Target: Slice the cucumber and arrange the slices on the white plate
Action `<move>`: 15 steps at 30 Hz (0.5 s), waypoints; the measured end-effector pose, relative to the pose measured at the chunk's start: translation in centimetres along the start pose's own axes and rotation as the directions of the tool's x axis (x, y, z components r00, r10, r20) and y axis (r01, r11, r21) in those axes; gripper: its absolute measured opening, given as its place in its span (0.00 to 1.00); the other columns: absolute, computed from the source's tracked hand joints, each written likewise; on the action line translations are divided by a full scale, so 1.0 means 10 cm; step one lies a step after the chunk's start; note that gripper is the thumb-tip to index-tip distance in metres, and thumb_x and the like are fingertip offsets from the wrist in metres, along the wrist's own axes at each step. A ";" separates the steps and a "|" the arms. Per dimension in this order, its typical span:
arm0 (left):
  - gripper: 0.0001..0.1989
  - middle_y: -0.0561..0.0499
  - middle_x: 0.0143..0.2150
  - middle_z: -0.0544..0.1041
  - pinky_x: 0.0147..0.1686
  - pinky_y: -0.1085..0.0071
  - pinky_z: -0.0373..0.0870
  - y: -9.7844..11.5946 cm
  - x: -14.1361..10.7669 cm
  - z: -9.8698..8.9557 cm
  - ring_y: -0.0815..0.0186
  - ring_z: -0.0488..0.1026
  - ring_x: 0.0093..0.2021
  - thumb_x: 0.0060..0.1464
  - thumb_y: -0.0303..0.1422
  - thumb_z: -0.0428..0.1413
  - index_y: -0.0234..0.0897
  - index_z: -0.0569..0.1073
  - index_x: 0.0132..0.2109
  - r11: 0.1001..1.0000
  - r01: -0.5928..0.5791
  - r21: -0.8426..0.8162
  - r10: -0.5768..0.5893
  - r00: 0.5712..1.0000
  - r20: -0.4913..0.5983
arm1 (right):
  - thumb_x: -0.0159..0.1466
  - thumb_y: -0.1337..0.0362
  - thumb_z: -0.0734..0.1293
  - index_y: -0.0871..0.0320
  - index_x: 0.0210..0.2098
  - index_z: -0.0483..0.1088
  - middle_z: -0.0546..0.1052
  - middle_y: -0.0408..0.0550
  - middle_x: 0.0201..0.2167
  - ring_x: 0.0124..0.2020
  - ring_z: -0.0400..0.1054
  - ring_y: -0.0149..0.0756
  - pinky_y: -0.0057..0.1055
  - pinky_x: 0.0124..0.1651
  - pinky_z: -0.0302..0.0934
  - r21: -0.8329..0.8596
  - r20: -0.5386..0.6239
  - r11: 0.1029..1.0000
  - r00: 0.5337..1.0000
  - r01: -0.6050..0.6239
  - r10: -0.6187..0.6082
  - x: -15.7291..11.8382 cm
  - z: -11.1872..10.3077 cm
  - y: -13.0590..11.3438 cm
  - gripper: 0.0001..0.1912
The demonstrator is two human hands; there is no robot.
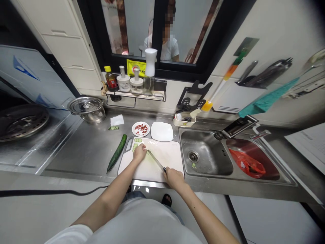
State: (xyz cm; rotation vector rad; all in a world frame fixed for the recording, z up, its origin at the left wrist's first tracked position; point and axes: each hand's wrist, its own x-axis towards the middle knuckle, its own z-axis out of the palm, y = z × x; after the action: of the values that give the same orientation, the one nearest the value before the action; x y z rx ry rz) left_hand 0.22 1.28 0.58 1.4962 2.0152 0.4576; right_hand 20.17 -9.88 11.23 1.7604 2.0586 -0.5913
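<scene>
On the white cutting board (165, 162), my right hand (174, 178) grips the black handle of a knife (156, 160). The blade points up and left, its tip by a thin green slice (148, 152). My left hand (139, 152) rests on the board just left of the blade tip, fingers bent together; what they hold, if anything, is too small to name. Several cucumber slices (138, 140) lie at the board's upper left, some partly behind my left hand. A whole cucumber (116, 153) lies left of the board.
Behind the board are a plate of red pieces (141, 129) and an empty white plate (161, 131). A lidded pot (87, 110) stands back left. To the right is a double sink (207, 152) with a red bag (247, 164). A person (170, 47) shows in the window.
</scene>
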 end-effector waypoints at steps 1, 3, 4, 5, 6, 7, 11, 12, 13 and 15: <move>0.11 0.51 0.37 0.78 0.37 0.73 0.64 0.00 0.00 0.00 0.64 0.74 0.39 0.51 0.29 0.56 0.41 0.74 0.42 1.000 -0.001 0.000 0.001 1.000 -0.001 | 0.69 0.59 0.52 0.61 0.48 0.69 0.78 0.59 0.42 0.45 0.73 0.44 0.35 0.42 0.61 0.007 0.006 1.000 1.000 -0.004 0.004 -0.01 -0.01 0.00 0.19; 0.10 0.51 0.37 0.78 0.38 0.73 0.64 0.00 0.00 0.00 0.64 0.74 0.39 0.51 0.29 0.56 0.41 0.74 0.42 1.000 -0.003 0.001 0.003 1.000 -0.001 | 0.69 0.59 0.52 0.61 0.48 0.69 0.78 0.59 0.42 0.44 0.73 0.45 0.35 0.42 0.61 0.022 0.019 1.000 1.000 -0.012 0.012 -0.02 -0.02 0.01 0.19; 0.10 0.51 0.37 0.78 0.38 0.73 0.65 0.00 0.00 0.00 0.64 0.74 0.39 0.51 0.29 0.56 0.41 0.74 0.42 1.000 -0.003 0.002 0.003 1.000 0.000 | 0.69 0.59 0.52 0.61 0.48 0.69 0.78 0.59 0.43 0.44 0.73 0.45 0.35 0.41 0.61 0.028 0.026 0.999 1.000 -0.018 0.017 -0.03 -0.02 0.01 0.19; 0.10 0.51 0.37 0.78 0.38 0.72 0.65 0.00 0.00 0.00 0.64 0.74 0.39 0.51 0.29 0.56 0.41 0.74 0.42 1.000 -0.003 0.003 0.003 1.000 -0.001 | 0.69 0.59 0.52 0.61 0.48 0.69 0.77 0.59 0.43 0.45 0.73 0.45 0.35 0.41 0.61 0.034 0.035 0.999 0.999 -0.026 0.025 -0.04 -0.03 0.02 0.19; 0.10 0.51 0.37 0.78 0.38 0.72 0.65 0.00 0.00 0.00 0.64 0.74 0.40 0.51 0.29 0.56 0.41 0.74 0.42 1.000 -0.004 0.004 0.004 1.000 0.000 | 0.69 0.59 0.53 0.60 0.48 0.69 0.77 0.59 0.43 0.45 0.73 0.45 0.35 0.41 0.61 0.038 0.041 0.999 0.999 -0.033 0.031 -0.06 -0.03 0.03 0.19; 0.10 0.51 0.37 0.78 0.38 0.72 0.65 0.00 0.00 0.00 0.63 0.74 0.40 0.51 0.29 0.56 0.41 0.74 0.42 1.000 -0.006 0.004 0.006 1.000 0.001 | 0.69 0.58 0.53 0.60 0.48 0.69 0.77 0.58 0.44 0.45 0.73 0.45 0.35 0.41 0.61 0.041 0.046 0.998 0.998 -0.041 0.039 -0.07 -0.03 0.04 0.18; 0.10 0.50 0.37 0.78 0.38 0.72 0.65 0.00 -0.01 0.00 0.62 0.74 0.40 0.51 0.29 0.55 0.41 0.74 0.43 1.000 0.005 0.010 -0.005 1.000 0.002 | 0.69 0.56 0.54 0.58 0.48 0.69 0.77 0.57 0.43 0.46 0.72 0.45 0.34 0.42 0.60 0.055 0.026 0.996 0.997 -0.075 0.074 -0.11 0.01 0.08 0.19; 0.10 0.50 0.37 0.78 0.38 0.71 0.65 0.00 -0.01 0.00 0.62 0.74 0.40 0.52 0.29 0.55 0.41 0.74 0.43 1.000 0.007 0.010 -0.007 1.000 0.004 | 0.69 0.55 0.54 0.57 0.48 0.69 0.77 0.56 0.43 0.46 0.72 0.44 0.33 0.42 0.59 0.068 0.019 0.994 0.996 -0.085 0.084 -0.12 0.02 0.09 0.19; 0.10 0.50 0.38 0.78 0.38 0.72 0.65 0.00 0.00 0.00 0.63 0.74 0.40 0.51 0.29 0.55 0.41 0.74 0.43 1.000 0.007 0.009 -0.007 1.000 0.006 | 0.69 0.54 0.54 0.56 0.48 0.69 0.78 0.56 0.43 0.46 0.72 0.44 0.32 0.42 0.59 0.088 0.014 0.991 0.995 -0.097 0.096 -0.13 0.04 0.09 0.19; 0.11 0.50 0.38 0.78 0.38 0.72 0.65 -0.01 -0.01 0.01 0.63 0.74 0.39 0.51 0.29 0.55 0.41 0.74 0.43 1.000 -0.008 0.006 0.008 1.000 0.007 | 0.69 0.52 0.53 0.56 0.49 0.68 0.78 0.54 0.43 0.46 0.72 0.42 0.31 0.41 0.58 0.139 0.006 0.982 0.992 -0.125 0.126 -0.14 0.07 0.11 0.20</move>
State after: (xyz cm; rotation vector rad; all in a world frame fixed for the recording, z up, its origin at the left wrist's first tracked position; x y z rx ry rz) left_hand 0.19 1.17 0.46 1.5082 2.0073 0.4496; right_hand 21.48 -11.32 11.31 1.9534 1.9322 -0.7091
